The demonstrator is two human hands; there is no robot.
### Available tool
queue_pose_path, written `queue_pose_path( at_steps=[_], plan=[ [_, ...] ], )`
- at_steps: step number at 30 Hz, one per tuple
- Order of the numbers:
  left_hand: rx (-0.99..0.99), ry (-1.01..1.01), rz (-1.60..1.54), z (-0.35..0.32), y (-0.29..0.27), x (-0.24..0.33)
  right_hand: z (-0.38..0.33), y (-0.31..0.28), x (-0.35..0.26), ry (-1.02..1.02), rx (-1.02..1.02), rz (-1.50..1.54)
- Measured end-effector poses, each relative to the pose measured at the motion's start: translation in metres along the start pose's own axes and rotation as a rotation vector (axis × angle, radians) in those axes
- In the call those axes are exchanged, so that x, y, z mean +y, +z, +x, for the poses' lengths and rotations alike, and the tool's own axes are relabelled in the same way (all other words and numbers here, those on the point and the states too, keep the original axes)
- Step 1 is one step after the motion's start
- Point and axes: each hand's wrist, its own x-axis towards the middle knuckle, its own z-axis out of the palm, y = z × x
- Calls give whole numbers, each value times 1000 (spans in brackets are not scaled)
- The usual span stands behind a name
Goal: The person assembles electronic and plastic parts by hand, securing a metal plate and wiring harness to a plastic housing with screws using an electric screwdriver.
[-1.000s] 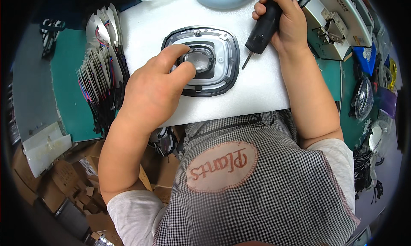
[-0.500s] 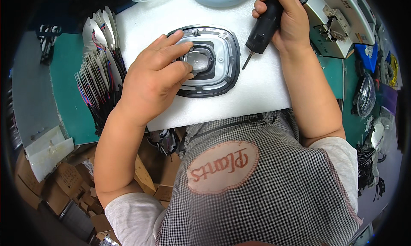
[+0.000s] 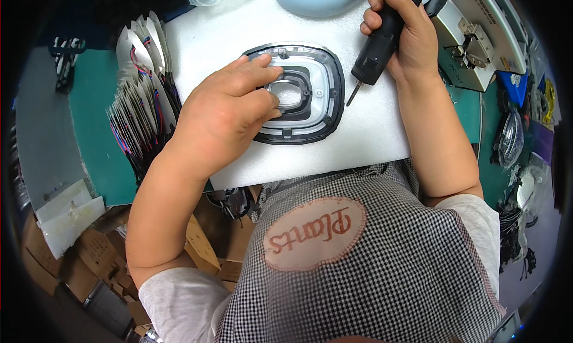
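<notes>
The left hand (image 3: pixel 224 113) lies palm-down on the oval housing (image 3: pixel 310 92), a grey-rimmed part with a clear inner frame, which rests flat on the white foam pad (image 3: pixel 239 39) near the middle of the bench (image 3: pixel 89 134). Compared with one second ago, the fingers have shifted slightly across the housing: the fingertips (image 3: pixel 271 71) now press on the far rim and the central lens opening, and more of the right-hand rim is exposed. The hand is open, pressing, not gripping.

The right hand (image 3: pixel 406 39) is closed around the black electric screwdriver (image 3: pixel 379 45). Its position near the pad's far right edge is almost unchanged. The bit (image 3: pixel 353 95) remains just beside the housing rim, not touching it.

Judgement: the housing is being steadied and aligned; driving has not begun.
</notes>
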Motion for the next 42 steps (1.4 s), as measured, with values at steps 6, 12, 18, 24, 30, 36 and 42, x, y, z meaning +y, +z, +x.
queue_pose_path(
  at_steps=[6, 12, 18, 24, 30, 36, 42],
  plan=[
    [102, -107, -165, -16, 6, -8, -4, 20, -5, -5, 220, -384],
    [273, -121, -155, -23, 24, 9, -13, 17, -11, 28, 244, -326],
    [399, -226, -74, -41, -25, 19, -14, 17, -7, 32, 247, -378],
    [687, -998, 317, -120, -113, -36, -13, 17, -11, 14, 261, -400],
    [30, -1625, 340, -204, -113, -101, -9, 16, -8, 40, 246, -368],
    [80, -1585, 196, -190, -102, -115, -14, 24, -7, 7, 267, -377],
    [310, -1541, -68, -201, -105, -116, -27, 40, -18, -86, 206, -432]
  ],
)
